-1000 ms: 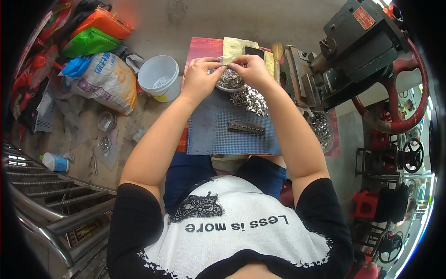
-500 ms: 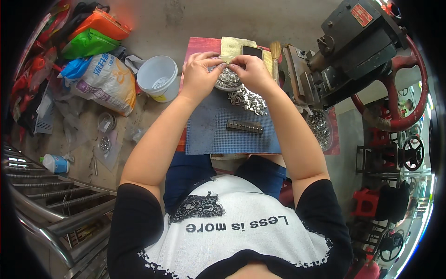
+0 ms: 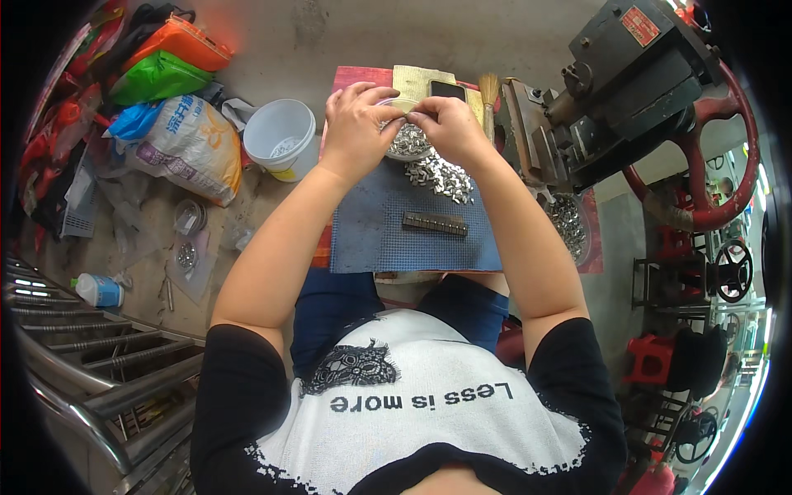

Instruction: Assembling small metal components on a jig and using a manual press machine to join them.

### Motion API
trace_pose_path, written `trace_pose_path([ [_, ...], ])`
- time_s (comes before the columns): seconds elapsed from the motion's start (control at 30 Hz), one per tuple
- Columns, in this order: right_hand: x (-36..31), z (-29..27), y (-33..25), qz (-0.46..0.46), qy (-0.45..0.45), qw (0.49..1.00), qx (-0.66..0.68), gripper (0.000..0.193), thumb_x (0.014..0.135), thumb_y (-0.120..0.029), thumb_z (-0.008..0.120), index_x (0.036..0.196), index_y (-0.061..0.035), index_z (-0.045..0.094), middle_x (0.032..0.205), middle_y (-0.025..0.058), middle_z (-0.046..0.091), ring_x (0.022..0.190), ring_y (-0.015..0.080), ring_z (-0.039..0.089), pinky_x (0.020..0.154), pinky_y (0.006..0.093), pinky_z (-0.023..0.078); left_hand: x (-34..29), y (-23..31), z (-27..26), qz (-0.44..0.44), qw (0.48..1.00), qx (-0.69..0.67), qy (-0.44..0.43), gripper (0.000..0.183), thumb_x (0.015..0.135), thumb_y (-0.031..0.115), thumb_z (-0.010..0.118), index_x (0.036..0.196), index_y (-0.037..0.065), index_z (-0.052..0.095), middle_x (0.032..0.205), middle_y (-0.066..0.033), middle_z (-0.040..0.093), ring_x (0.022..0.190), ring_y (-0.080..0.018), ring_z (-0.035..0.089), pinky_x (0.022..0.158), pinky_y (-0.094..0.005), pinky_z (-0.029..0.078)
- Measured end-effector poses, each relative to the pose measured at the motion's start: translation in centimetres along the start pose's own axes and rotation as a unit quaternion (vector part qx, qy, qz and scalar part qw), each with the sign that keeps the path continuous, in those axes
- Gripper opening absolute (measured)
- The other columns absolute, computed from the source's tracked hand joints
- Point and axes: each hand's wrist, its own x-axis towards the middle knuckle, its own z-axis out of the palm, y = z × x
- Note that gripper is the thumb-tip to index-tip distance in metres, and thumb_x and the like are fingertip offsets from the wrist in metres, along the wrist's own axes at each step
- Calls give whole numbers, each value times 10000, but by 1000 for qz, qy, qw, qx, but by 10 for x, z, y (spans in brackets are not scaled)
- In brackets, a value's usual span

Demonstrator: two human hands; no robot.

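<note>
My left hand and my right hand meet over a clear round tub of small silvery metal pieces. Thumb and forefinger are pinched together on each hand, fingertips almost touching. Whatever sits between them is too small to make out. Beside the tub, more short metal pieces lie heaped on a blue textured mat. Closer to my body, a dark metal block with a row of notches rests on the mat.
At right stands a dark press with a red handwheel; below it sits another tub of metal parts. A brush, phone and yellow cloth lie behind my hands. Left are a white bucket and sacks.
My left forefinger has come down and inward toward the right fingertips, and both hands have shifted slightly. The metal block and the heap have stayed put.
</note>
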Motion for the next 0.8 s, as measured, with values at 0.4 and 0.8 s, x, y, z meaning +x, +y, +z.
trace_pose_path([
  [0.4, -1, 17, 3, 82, 33, 938, 335, 253, 857, -147, 785, 1005, 48, 723, 908, 87, 728, 828, 109, 645, 750, 245, 511, -7, -8, 10, -102, 983, -148, -26, 204, 803, 297, 714, 950, 182, 797, 1205, 12, 689, 1222, -213, 535, 1074, -453, 301],
  [0.8, 0, 16, 13, 79, -33, 969, 231, 258, 894, -219, 732, 937, 36, 735, 795, 41, 698, 718, 90, 579, 656, 277, 474, -3, 0, -2, -53, 999, 5, -3, 241, 738, 333, 803, 848, 122, 764, 1008, -23, 732, 1149, -225, 579, 1076, -460, 306],
])
